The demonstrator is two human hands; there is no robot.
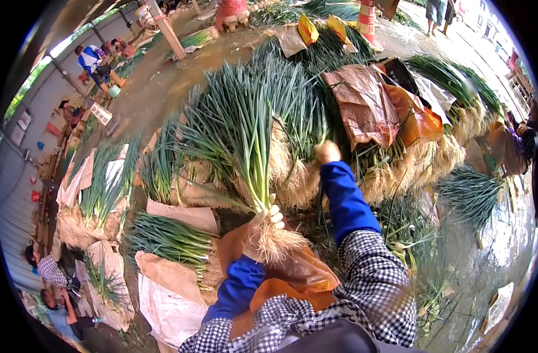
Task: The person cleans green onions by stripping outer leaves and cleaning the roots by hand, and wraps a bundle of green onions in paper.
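head: wet shed floor [154,85], left fingers [276,217] clasping scallions [258,153], right fingers [324,152] curled, hold unclear

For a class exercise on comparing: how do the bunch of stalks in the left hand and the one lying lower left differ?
The held bunch is upright in the left hand; the lying bunch is on its side, unheld. The held bunch's leaves point upward; the lying bunch's point left. Both have green leaves and pale roots.
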